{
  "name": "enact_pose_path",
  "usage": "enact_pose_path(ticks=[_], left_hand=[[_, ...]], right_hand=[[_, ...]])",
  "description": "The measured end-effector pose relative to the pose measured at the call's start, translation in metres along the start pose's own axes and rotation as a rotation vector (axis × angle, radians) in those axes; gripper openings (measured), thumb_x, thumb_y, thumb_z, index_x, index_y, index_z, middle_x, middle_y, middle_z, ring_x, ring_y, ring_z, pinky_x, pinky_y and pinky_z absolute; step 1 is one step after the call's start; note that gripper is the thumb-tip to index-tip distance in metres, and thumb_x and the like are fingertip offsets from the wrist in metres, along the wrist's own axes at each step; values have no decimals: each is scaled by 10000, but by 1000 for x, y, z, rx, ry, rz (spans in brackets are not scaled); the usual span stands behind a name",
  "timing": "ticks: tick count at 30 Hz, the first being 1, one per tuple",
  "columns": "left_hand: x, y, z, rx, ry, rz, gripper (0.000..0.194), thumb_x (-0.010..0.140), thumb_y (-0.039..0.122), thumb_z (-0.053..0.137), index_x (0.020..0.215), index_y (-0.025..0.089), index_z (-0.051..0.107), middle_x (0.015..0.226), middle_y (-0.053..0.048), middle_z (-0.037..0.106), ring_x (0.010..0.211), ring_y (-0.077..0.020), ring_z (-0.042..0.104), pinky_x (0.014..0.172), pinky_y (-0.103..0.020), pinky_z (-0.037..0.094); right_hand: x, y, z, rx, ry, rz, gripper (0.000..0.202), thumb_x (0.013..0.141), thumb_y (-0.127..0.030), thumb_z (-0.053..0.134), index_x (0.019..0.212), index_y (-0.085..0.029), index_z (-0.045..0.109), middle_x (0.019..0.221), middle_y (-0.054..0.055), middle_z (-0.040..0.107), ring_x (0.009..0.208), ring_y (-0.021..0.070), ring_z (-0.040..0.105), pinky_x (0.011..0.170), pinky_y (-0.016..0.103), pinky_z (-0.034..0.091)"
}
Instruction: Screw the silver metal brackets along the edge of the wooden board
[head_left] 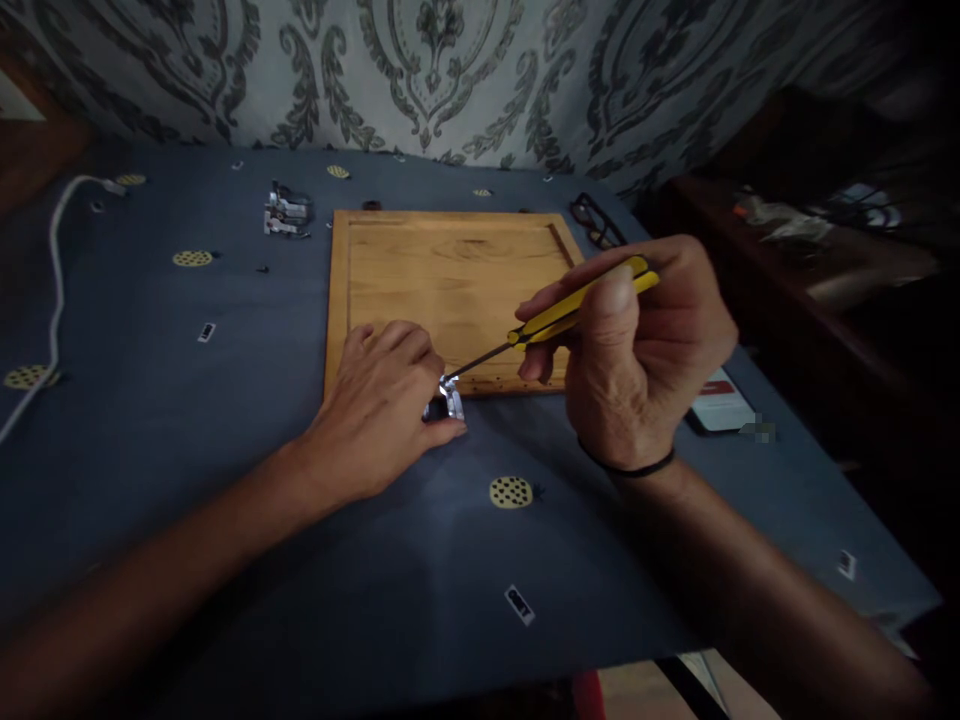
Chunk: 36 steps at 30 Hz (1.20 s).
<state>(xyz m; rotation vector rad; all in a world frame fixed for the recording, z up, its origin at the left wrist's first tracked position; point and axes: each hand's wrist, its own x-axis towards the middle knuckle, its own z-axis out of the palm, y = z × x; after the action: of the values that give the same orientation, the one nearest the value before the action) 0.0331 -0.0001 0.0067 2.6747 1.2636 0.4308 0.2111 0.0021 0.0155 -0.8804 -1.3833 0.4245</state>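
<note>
A wooden cabinet door panel (442,270) with a raised frame lies flat on the table. At its near edge sits a shiny metal hinge (454,400), partly covered by my left hand (386,400). The fingers of that hand rest on the panel and its thumb presses along the near side of the hinge, closed around it. In my right hand (645,350) is a screwdriver (581,305) with a yellow and black handle, gripped between thumb and fingers. Its thin shaft slants down to the left, the tip at the hinge. Whether the tip sits in a screw is too small to tell.
More metal hinge hardware (286,212) lies at the back left, with a small dark screw-like piece (262,268) nearby. Eyeglasses (596,220) rest beyond the panel's right corner. A white box-like object (721,405) is at right; a white cable (56,260) runs along the left.
</note>
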Motion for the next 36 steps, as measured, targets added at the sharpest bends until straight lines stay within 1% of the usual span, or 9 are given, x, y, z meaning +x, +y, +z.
enact_pose_path(ticks=[2, 8, 12, 14, 16, 19, 26, 31, 36], left_hand=[[0, 0, 0, 4, -1, 0, 322, 829, 445, 764, 946, 151, 702, 1119, -99, 663, 1158, -315, 555, 975, -477, 409], [-1, 0, 0, 2, 5, 8, 330, 828, 454, 763, 946, 150, 714, 1139, -112, 665, 1152, -322, 565, 961, -486, 425], [0, 0, -1, 13, 4, 6, 322, 833, 450, 756, 932, 146, 715, 1132, -116, 666, 1155, -332, 563, 967, -502, 427], [0, 0, -2, 19, 4, 9, 325, 840, 453, 746, 939, 145, 712, 1135, -119, 666, 1156, -336, 561, 962, -506, 431], [0, 1, -2, 22, 4, 15, 323, 849, 455, 734, 940, 145, 709, 1130, -120, 666, 1147, -337, 564, 954, -508, 433], [0, 1, -1, 24, -2, 13, 310, 857, 452, 726, 924, 151, 703, 1106, -115, 668, 1125, -329, 570, 945, -503, 431], [0, 0, -1, 6, -4, 6, 291, 845, 441, 742, 915, 161, 700, 1104, -108, 663, 1142, -330, 559, 957, -506, 424], [0, 1, -2, 8, -6, 3, 287, 842, 437, 744, 920, 162, 709, 1063, -100, 663, 1117, -325, 570, 942, -501, 428], [0, 0, -1, 1, -4, -1, 290, 841, 436, 744, 935, 164, 711, 1108, -103, 666, 1151, -330, 559, 959, -503, 418]], right_hand=[[1, 3, 1, 51, -10, -38, 208, 923, -466, 645, 878, -266, 612, 721, -36, 680, 483, 100, 612, 317, 197, 416], [-1, -1, -1, 108, -70, -28, 108, 934, -379, 655, 925, -274, 634, 768, -52, 694, 420, 59, 552, 325, 187, 436], [2, -10, -3, 35, -174, -26, 83, 919, -352, 678, 942, -280, 645, 812, -39, 694, 485, 84, 615, 365, 222, 450], [6, -15, -3, -2, -236, -3, 118, 883, -347, 721, 915, -270, 637, 829, -34, 700, 477, 90, 622, 373, 243, 449], [10, -20, -4, -42, -295, 32, 160, 855, -361, 751, 903, -265, 632, 833, -32, 702, 477, 98, 627, 388, 259, 459], [14, -26, -7, -133, -355, 54, 159, 861, -390, 738, 927, -285, 639, 843, -30, 700, 508, 110, 631, 441, 280, 484], [10, -28, -8, -228, -330, 27, 160, 866, -411, 727, 938, -293, 646, 849, -16, 699, 538, 123, 624, 481, 294, 489], [9, -28, -9, -182, -315, 52, 162, 854, -397, 747, 928, -288, 652, 862, -25, 693, 529, 104, 626, 461, 277, 475], [13, -31, -13, -121, -369, 115, 184, 864, -385, 736, 979, -257, 669, 881, -2, 692, 555, 126, 664, 495, 306, 540]])
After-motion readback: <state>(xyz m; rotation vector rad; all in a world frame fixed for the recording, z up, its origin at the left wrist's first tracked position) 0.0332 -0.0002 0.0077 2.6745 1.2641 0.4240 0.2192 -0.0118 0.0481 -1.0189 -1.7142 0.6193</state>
